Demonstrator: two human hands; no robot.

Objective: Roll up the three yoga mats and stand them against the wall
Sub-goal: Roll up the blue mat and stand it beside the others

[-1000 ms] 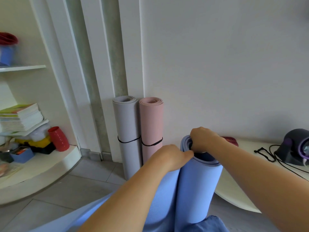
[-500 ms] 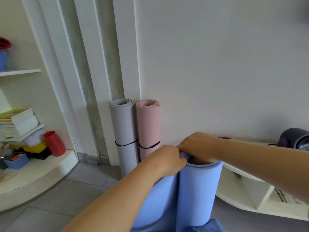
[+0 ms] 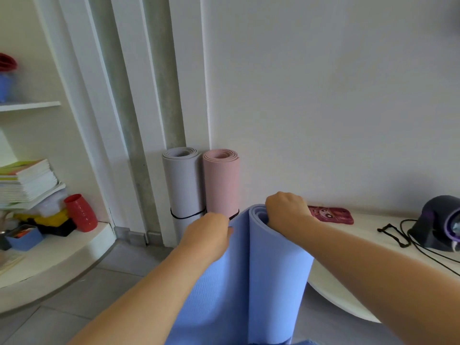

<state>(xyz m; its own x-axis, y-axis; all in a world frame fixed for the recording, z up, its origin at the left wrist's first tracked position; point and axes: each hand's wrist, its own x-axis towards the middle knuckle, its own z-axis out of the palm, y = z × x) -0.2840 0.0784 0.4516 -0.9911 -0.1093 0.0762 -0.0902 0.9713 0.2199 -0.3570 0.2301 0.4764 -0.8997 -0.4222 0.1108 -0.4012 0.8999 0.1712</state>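
A grey rolled mat (image 3: pixel 183 185) and a pink rolled mat (image 3: pixel 221 183) stand upright side by side against the wall (image 3: pixel 323 95), each bound by a black elastic band. In front of them a blue mat (image 3: pixel 273 270) stands on end, partly rolled. My right hand (image 3: pixel 286 210) grips the top rim of its rolled part, fingers inside the coil. My left hand (image 3: pixel 210 231) pinches the top edge of the loose flap to the left of the roll.
A low white ledge (image 3: pixel 373 245) on the right carries a pink phone (image 3: pixel 329 214), black cords (image 3: pixel 398 235) and a dark round device (image 3: pixel 440 222). On the left, shelves hold stacked books (image 3: pixel 27 180), a red vase (image 3: pixel 81 212) and a blue box (image 3: pixel 23 236). Grey floor tiles (image 3: pixel 119 275) lie below.
My hands have drawn apart: the left now holds the loose flap away from the roll, the right stays on the coil's rim. The view shifted, bringing the phone and device back in sight.
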